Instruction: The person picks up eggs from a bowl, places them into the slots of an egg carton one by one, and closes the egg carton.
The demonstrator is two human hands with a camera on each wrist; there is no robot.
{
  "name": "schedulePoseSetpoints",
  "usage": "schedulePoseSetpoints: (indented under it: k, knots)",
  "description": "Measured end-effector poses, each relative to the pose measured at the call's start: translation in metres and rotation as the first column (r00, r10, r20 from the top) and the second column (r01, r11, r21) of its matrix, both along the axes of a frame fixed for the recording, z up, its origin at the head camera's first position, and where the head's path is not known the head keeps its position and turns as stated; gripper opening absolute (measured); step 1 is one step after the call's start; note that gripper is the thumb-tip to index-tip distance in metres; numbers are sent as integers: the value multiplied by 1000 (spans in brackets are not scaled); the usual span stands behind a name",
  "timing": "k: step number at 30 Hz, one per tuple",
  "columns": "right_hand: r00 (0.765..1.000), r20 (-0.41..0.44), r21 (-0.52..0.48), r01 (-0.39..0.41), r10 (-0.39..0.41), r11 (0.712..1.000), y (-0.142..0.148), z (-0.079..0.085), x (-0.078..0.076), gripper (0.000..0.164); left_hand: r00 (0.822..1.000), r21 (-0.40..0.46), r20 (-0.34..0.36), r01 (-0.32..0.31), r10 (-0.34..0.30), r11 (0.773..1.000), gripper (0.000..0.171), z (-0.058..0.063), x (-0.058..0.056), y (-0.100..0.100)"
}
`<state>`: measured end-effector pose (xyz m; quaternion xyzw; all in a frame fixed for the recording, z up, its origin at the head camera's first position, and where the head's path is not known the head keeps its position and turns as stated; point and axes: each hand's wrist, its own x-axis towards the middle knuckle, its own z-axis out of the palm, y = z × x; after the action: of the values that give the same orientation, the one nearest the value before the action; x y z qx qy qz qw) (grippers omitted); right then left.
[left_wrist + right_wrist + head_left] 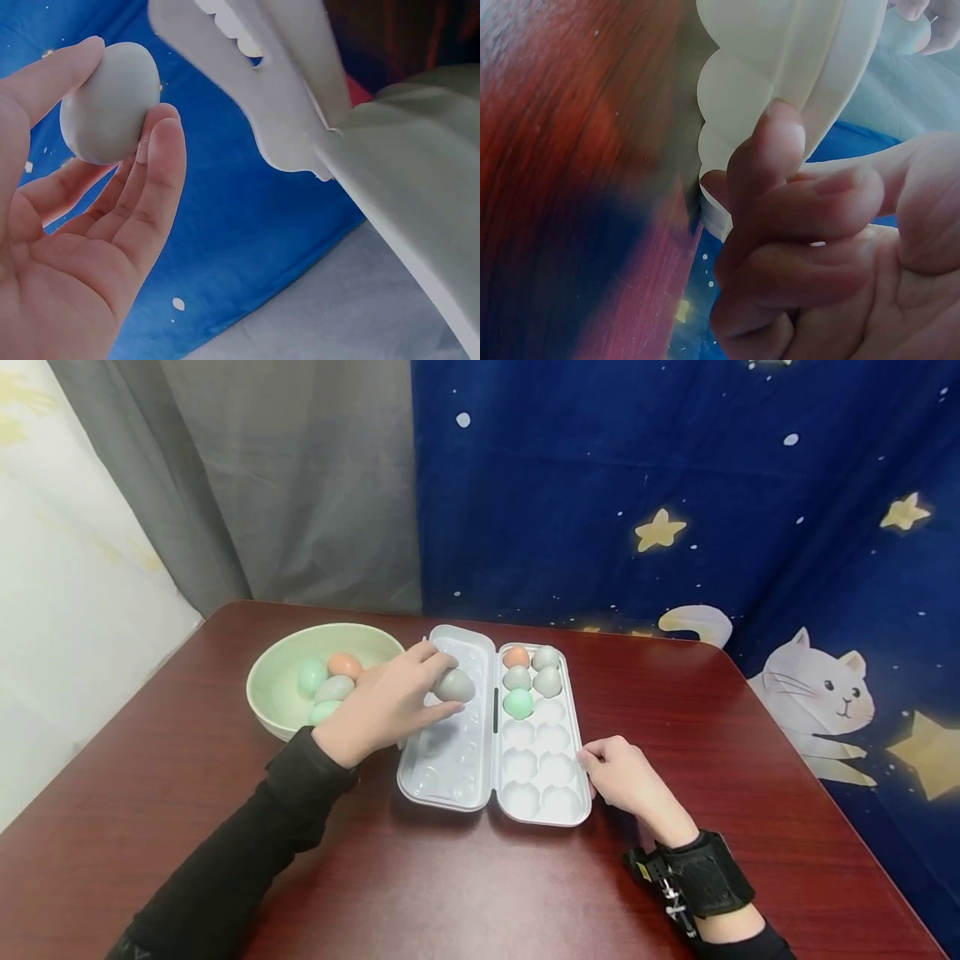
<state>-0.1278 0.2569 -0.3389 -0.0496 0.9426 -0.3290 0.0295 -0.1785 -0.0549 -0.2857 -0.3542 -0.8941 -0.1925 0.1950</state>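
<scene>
A grey-green egg is pinched between the thumb and fingers of my left hand, above the lid half of an opened white egg carton. The left wrist view shows the same egg held at the fingertips. My right hand grips the carton's right edge; in the right wrist view its thumb and curled fingers meet at the rim. Several eggs sit in the far cups of the carton: an orange one, a mint one and grey-green ones. The nearer cups hold nothing.
A pale green bowl with several orange, mint and grey eggs stands left of the carton, partly behind my left forearm. The dark red table ends at a grey and blue curtain.
</scene>
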Motion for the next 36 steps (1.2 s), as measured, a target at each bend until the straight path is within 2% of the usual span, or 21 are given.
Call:
schedulePoseSetpoints:
  k: [8,14,18,27,36]
  knots:
    - [1000,-6,-1,-7,7,1000,1,-1,0,32,994,-23,10,112,-111,993,36,7,-16,8]
    - [1000,-12,4,-18,18,1000,1,-1,0,31,994,-139,58,101,-94,985,36,16,-24,20]
    - [1000,-8,4,-15,15,1000,1,1,1,32,992,-199,65,118,-107,973,30,19,-29,31]
    - [1000,-19,16,-25,25,1000,1,1,1,33,990,-236,97,126,-105,964,30,25,-33,47]
    - [1000,-18,18,-23,23,1000,1,2,2,34,988,-302,117,136,-105,943,36,30,-40,68]
